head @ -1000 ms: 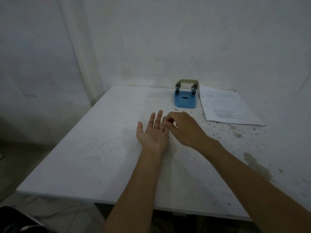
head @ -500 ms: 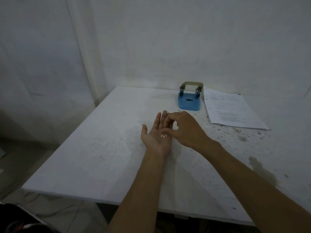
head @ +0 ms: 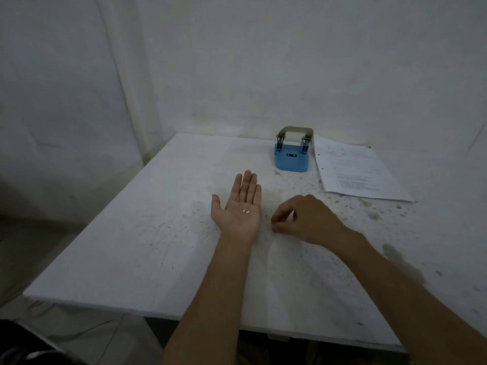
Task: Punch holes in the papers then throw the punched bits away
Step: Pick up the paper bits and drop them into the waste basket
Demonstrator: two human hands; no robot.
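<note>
My left hand (head: pixel 238 206) lies palm up and flat on the white table (head: pixel 131 233), fingers together, with two small white punched bits (head: pixel 246 212) resting in the palm. To its right, my right hand (head: pixel 307 219) hovers palm down just over the table, fingers curled and thumb near the fingertips; nothing shows between them. A blue hole punch (head: pixel 292 158) with a beige lever stands at the table's far side. A printed stack of papers (head: pixel 353 172) with punched holes along its left edge lies just right of the punch.
White walls close off the back and left of the table. The tabletop is speckled with dark spots and stains, thickest at the right. A dark object (head: pixel 29 346) sits on the floor at the lower left.
My right hand has pulled away from my left palm, moving right and down toward the table. Two white bits now lie in the open left palm.
</note>
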